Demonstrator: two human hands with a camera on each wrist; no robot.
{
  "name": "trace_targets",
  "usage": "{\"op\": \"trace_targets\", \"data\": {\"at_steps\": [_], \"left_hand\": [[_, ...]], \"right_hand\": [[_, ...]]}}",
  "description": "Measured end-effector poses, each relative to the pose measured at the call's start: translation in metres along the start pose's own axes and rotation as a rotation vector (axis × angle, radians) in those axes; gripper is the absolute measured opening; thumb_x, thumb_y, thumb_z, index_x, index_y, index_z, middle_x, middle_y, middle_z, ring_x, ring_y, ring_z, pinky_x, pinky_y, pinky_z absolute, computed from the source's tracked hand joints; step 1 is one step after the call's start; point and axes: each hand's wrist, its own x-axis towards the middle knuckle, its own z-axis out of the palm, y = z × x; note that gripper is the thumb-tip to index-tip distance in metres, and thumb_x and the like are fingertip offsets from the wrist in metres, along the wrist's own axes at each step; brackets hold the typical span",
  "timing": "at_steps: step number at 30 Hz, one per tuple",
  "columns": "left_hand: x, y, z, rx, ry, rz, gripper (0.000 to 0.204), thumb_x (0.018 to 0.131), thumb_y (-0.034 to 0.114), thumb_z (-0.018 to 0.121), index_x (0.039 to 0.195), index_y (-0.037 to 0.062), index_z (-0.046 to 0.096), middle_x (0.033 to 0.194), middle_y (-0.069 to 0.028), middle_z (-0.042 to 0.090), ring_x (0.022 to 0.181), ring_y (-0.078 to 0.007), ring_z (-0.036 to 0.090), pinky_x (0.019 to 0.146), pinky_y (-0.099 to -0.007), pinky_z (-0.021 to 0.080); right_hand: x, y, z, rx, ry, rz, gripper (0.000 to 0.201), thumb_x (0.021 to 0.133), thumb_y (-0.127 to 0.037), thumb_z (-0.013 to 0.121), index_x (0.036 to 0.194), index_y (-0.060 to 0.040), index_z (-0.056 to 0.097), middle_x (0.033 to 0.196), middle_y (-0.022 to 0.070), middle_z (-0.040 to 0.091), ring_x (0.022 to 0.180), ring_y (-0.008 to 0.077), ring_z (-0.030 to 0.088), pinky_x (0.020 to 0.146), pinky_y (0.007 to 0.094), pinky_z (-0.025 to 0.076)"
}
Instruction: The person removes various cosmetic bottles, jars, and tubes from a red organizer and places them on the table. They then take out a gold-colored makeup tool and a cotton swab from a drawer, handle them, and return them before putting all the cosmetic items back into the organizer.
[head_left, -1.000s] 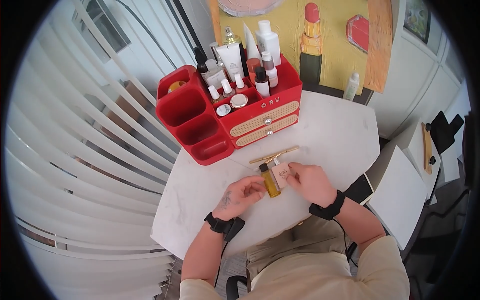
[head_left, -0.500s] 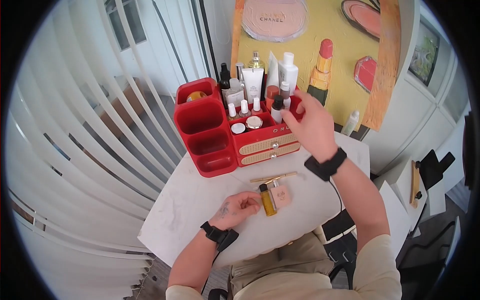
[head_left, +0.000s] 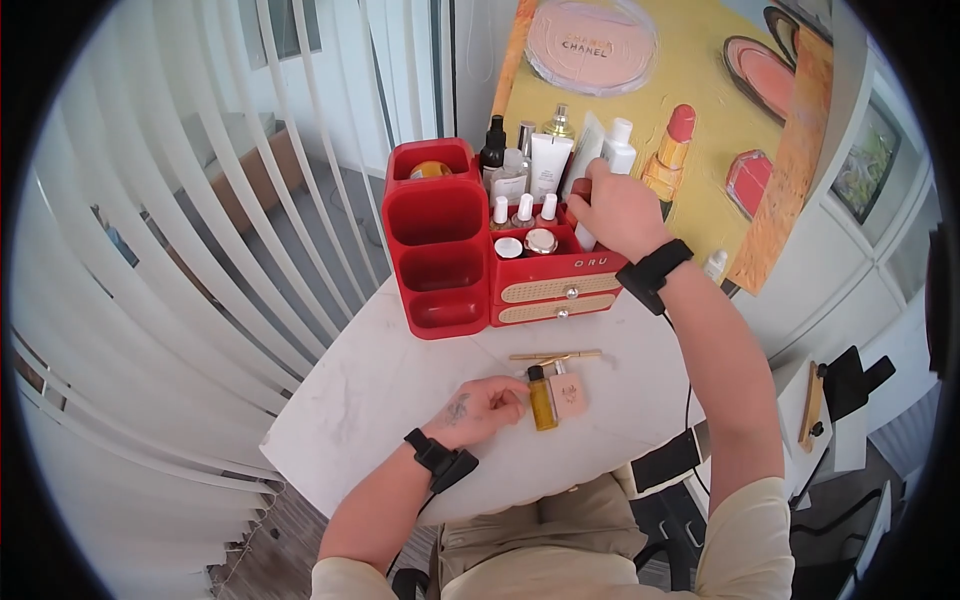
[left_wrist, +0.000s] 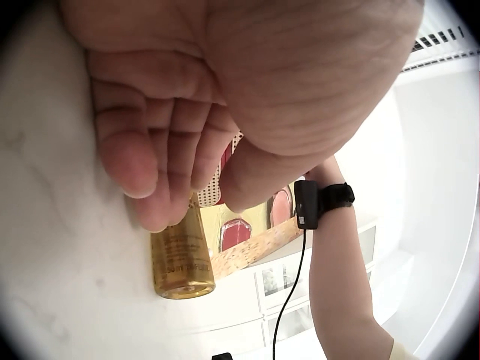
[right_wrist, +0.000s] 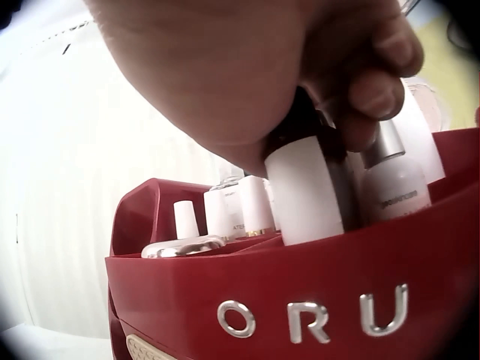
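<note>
Right hand (head_left: pixel 622 215) grips dark-capped, white-labelled bottle (right_wrist: pixel 306 191) in glossy red organizer (right_wrist: pixel 285 292). Left hand (head_left: pixel 477 410), fingers loosely curled, grip empty, beside see-through yellow bottle (head_left: pixel 541 404).

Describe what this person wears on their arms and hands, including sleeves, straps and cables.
The left hand and right hand are gloveless. The left strap and right strap are black wristbands, each with a boxy black device and thin black cable. The right device shows a small pale marking. The left sleeve and right sleeve are short and cream.
</note>
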Motion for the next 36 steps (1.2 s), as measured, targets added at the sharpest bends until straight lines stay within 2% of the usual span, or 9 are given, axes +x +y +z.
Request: {"op": "trace_targets", "data": {"at_steps": [6,11,16,18,20,25,29,32,36], "left_hand": [[-0.001,0.005,0.003,-0.033,0.018,-0.011,0.033,0.088,0.004,0.061,0.121,0.0001,0.059,0.09,-0.0035,0.066,0.081,-0.0084,0.06,0.068,-0.0232,0.049],[-0.003,0.006,0.001,-0.089,0.045,-0.015,0.031,0.087,0.002,0.062,0.118,-0.0026,0.061,0.085,-0.0038,0.065,0.078,-0.009,0.059,0.073,-0.0244,0.05],[0.001,-0.001,0.0,-0.071,0.012,-0.013,0.033,0.089,0.006,0.061,0.122,0.0041,0.059,0.092,-0.0011,0.065,0.081,-0.0071,0.06,0.061,-0.0215,0.048],[0.0,0.004,0.001,-0.082,0.034,-0.021,0.031,0.088,0.004,0.061,0.119,0.0008,0.06,0.088,-0.0023,0.065,0.079,-0.0083,0.059,0.067,-0.0234,0.049],[-0.001,0.006,0.003,-0.091,0.061,-0.024,0.029,0.087,0.002,0.061,0.115,-0.0025,0.061,0.084,-0.0035,0.064,0.077,-0.0095,0.059,0.073,-0.0253,0.049],[-0.001,0.004,0.001,-0.056,0.062,-0.006,0.028,0.086,0.002,0.061,0.114,-0.0028,0.061,0.084,-0.0038,0.065,0.077,-0.0095,0.058,0.072,-0.0252,0.049],[0.001,-0.001,0.001,-0.05,0.063,-0.012,0.028,0.086,0.003,0.062,0.114,-0.0026,0.062,0.084,-0.0038,0.065,0.076,-0.0094,0.058,0.072,-0.0253,0.048],[0.003,-0.009,-0.001,-0.022,0.027,0.038,0.031,0.09,0.007,0.062,0.12,0.0027,0.059,0.091,-0.0025,0.064,0.079,-0.0078,0.059,0.059,-0.0225,0.048],[0.001,-0.007,-0.002,-0.016,0.025,0.037,0.031,0.09,0.008,0.062,0.12,0.0024,0.059,0.091,-0.0024,0.064,0.078,-0.0075,0.058,0.059,-0.0222,0.048]], "right_hand": [[-0.001,0.005,-0.005,-0.052,-0.065,-0.013,0.029,0.086,-0.031,0.064,0.099,-0.0053,0.06,0.079,0.0173,0.069,0.075,0.036,0.067,0.069,0.0444,0.054],[-0.007,0.009,-0.03,0.105,0.106,-0.11,0.03,0.086,-0.035,0.063,0.094,-0.0056,0.062,0.08,0.0175,0.069,0.077,0.0365,0.067,0.069,0.0457,0.053],[-0.049,0.009,-0.072,0.507,0.132,-0.06,0.024,0.088,-0.022,0.066,0.102,-0.0027,0.062,0.075,0.0105,0.068,0.069,0.0183,0.066,0.067,0.0303,0.052],[-0.077,0.016,-0.074,0.822,-0.199,0.118,0.02,0.09,-0.015,0.065,0.102,0.0002,0.061,0.078,0.0039,0.066,0.073,0.0089,0.061,0.069,0.0244,0.049],[-0.109,0.03,-0.046,0.992,-0.376,0.166,0.019,0.091,-0.015,0.064,0.101,0.0015,0.062,0.088,0.0035,0.067,0.082,0.0083,0.061,0.072,0.0251,0.049],[-0.161,0.062,0.021,0.971,-0.83,0.391,0.025,0.089,-0.017,0.065,0.102,0.0042,0.066,0.087,0.0054,0.067,0.078,0.0098,0.06,0.073,0.0253,0.049],[-0.17,0.069,0.05,0.931,-0.87,0.408,0.028,0.089,-0.021,0.066,0.1,0.0048,0.067,0.086,0.0058,0.068,0.078,0.0108,0.06,0.073,0.0259,0.049],[-0.172,0.059,0.067,0.943,-0.83,0.453,0.031,0.088,-0.024,0.067,0.097,0.0057,0.068,0.085,0.0063,0.068,0.077,0.0117,0.061,0.072,0.0263,0.049],[-0.183,0.05,0.079,0.78,-0.565,0.399,0.032,0.087,-0.025,0.068,0.102,0.0032,0.067,0.074,0.0071,0.065,0.068,0.0125,0.06,0.064,0.0287,0.049]]}}
